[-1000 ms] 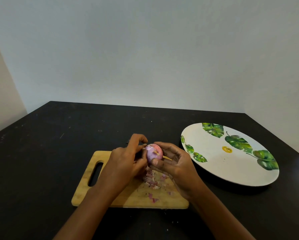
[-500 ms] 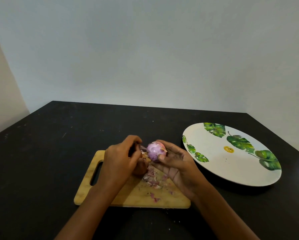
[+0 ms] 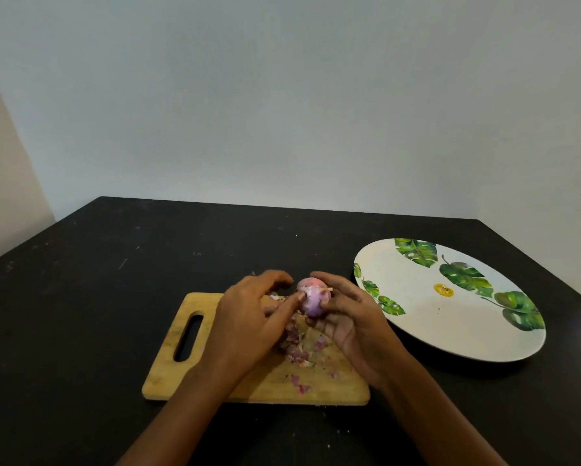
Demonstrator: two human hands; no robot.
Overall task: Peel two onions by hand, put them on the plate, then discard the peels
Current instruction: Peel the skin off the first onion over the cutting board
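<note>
We are still in the peeling stage, and by our reading less than halfway through the task. Our right hand (image 3: pixel 353 317) cradles the onion (image 3: pixel 312 302), fingers curled under and round its far side, so that it sits lifted between our two hands. Our left hand (image 3: pixel 245 317) comes in from the other side with its thumb tip against the onion's near face and its fingers arched over the top. We cannot tell whether it is pinching a strip of skin or only pressing. The onion shows mostly smooth purple flesh, with a pinker patch on its crown and a pale stalk end pointing toward the right hand, so we judge it nearly bare, with some tidying left at the top. Directly beneath our hands the peels (image 3: pixel 296 351) lie in a loose heap on the cutting board (image 3: pixel 168 371), a few flakes scattered nearer our wrists. None has been discarded yet, and we see no bin. Beyond the right hand, on the dark table (image 3: pixel 80 297), the plate (image 3: pixel 417 317) holds no onion. We see no second onion. A pale scrap just behind our left fingers is too hidden to name. What is left, then: finish this onion, plate it, peel and plate another, and clear the peels.
</note>
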